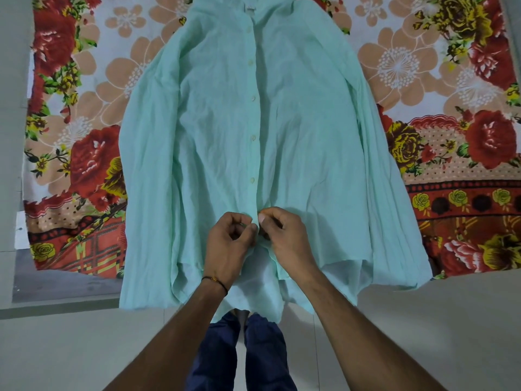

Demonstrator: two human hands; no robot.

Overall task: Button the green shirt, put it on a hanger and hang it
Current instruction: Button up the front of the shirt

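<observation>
Green shirt (296, 122) lay front-up on the flowered bedspread (84, 153), collar at the far end and hem drooping past the bedspread's near edge toward the person. Its front was closed most of the way down, pale buttons (253, 137) showing in a line along the placket. Below the hands the two front edges gaped apart.

The left hand (228, 238) and right hand (284, 235) met at the placket just under the lowest fastened button (251, 180). Each pinched one front edge between its thumb and curled fingers. The button they worked on was hidden between the fingertips.

From where I stood this looked like the last button, or close to it. To do it well, one hand should keep the buttonhole edge taut and flat while the other tips the button sideways through it. Both edges want holding level, so that the hem lines up.
</observation>
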